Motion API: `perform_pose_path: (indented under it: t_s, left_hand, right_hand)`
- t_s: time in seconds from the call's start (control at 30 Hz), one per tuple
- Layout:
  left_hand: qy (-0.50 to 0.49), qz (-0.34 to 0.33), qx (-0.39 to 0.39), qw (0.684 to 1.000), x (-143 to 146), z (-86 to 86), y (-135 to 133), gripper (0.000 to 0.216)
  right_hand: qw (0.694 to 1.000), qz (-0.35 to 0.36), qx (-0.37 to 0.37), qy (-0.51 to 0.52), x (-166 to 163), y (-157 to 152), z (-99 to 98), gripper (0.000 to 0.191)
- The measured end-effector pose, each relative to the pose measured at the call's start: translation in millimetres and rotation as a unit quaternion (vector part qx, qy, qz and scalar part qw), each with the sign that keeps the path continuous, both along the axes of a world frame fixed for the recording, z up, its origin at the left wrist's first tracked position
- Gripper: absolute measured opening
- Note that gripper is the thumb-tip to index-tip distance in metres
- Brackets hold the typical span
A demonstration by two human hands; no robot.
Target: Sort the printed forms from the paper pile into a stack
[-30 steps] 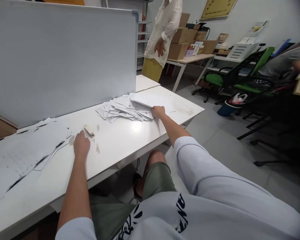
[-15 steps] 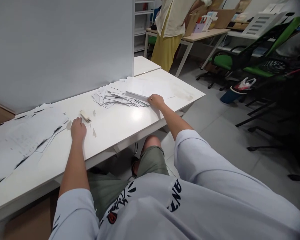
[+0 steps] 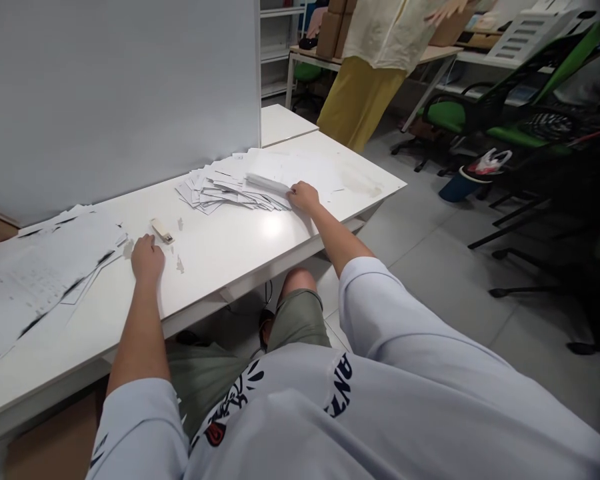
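Note:
On the white table (image 3: 220, 250), my left hand (image 3: 147, 257) rests with its thumb a little apart from the fingers, and nothing shows in it. Just beyond it lies a small cream stapler-like object (image 3: 161, 231) with a dark end. My right hand (image 3: 304, 198) pinches the near end of a strip of folded white paper (image 3: 266, 183), slightly raised over a spread pile of paper slips (image 3: 215, 193). My fingertips hide the end of that paper. Larger printed sheets (image 3: 45, 267) overlap to the left of my left hand.
A grey partition (image 3: 120, 87) stands along the table's far side. Small scraps (image 3: 180, 264) lie near the stapler-like object. Beyond the table stands a person in yellow trousers (image 3: 363, 100). Green chairs (image 3: 445, 117) and a blue bin (image 3: 459, 187) are to the right.
The person beyond the table has turned and shifted right, a hand now held out. My view has swung slightly right; both my hands keep their places on the table and the paper.

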State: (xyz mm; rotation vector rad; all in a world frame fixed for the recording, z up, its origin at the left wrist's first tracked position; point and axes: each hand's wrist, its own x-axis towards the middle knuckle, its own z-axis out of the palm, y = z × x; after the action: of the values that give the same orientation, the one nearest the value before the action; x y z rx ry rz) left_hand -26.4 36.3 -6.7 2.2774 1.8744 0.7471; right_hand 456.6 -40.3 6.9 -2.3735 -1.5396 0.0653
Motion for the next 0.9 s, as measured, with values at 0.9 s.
perform_pose_path:
  t_s: [0.9]
  left_hand:
    - [-0.009, 0.02, -0.004, 1.0, -2.3, -1.2, -0.9, 0.048]
  right_hand:
    - [0.985, 0.106, -0.025, -0.132, -31.4, 44.5, 8.0, 0.038]
